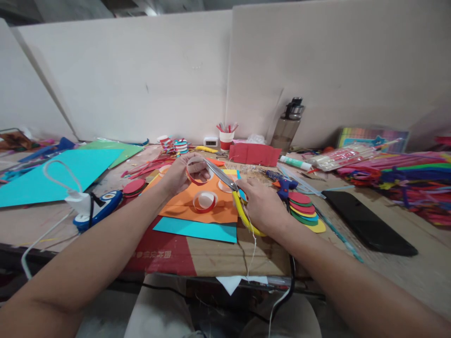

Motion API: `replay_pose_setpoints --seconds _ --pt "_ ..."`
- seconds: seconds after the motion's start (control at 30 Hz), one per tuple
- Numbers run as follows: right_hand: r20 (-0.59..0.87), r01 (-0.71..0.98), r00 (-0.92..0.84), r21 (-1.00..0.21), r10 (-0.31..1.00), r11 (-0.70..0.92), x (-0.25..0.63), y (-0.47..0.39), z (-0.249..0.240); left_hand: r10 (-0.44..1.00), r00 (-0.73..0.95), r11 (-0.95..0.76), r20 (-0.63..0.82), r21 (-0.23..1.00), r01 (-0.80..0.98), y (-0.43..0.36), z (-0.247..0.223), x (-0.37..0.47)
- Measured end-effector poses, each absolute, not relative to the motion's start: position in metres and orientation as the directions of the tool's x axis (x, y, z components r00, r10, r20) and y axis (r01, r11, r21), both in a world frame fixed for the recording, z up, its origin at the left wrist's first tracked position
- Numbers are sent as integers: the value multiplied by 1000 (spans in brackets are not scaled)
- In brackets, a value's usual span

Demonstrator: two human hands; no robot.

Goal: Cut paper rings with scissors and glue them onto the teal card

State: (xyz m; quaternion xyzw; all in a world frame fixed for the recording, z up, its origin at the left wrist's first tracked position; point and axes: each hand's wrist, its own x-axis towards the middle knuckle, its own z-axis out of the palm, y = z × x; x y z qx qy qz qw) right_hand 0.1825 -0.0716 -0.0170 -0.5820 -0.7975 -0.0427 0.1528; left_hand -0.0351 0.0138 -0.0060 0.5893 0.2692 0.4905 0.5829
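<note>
My left hand (181, 172) pinches a ring of red-and-white paper strip (190, 178) above the orange paper. In my right hand (265, 206) are scissors with yellow handles (242, 213), their blades pointing up and left toward the ring. Whether the blades touch the paper I cannot tell. Beneath the hands lies orange paper (179, 203), on which a second red-and-white paper ring (205, 202) rests, with more rings partly hidden behind my hands. A light-blue sheet (200, 229) sticks out from under the orange paper. A thin thread hangs near the scissors.
Right of my hand are stacked coloured foam discs (303, 211), a blue glue gun (286, 185), a glue stick (296, 163) and a black phone (368, 221). A bottle (287, 126) and a paper cup (226, 139) stand behind. At left lie a turquoise sheet (66, 171) and a blue-and-white device (98, 211).
</note>
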Motion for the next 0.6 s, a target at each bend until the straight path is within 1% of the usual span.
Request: replay_pose_setpoints --seconds 0.2,0.47,0.6 --pt "290 932 -302 -109 908 345 182 -72 -17 890 369 -191 268 954 -230 13 -4 -37" --pt "286 931 -308 -105 907 349 182 -71 -16 862 440 -165 252 960 -226 18 -6 -40" --pt "281 932 -298 -120 912 341 183 -70 -18 887 396 -142 238 956 -257 17 -6 -39"
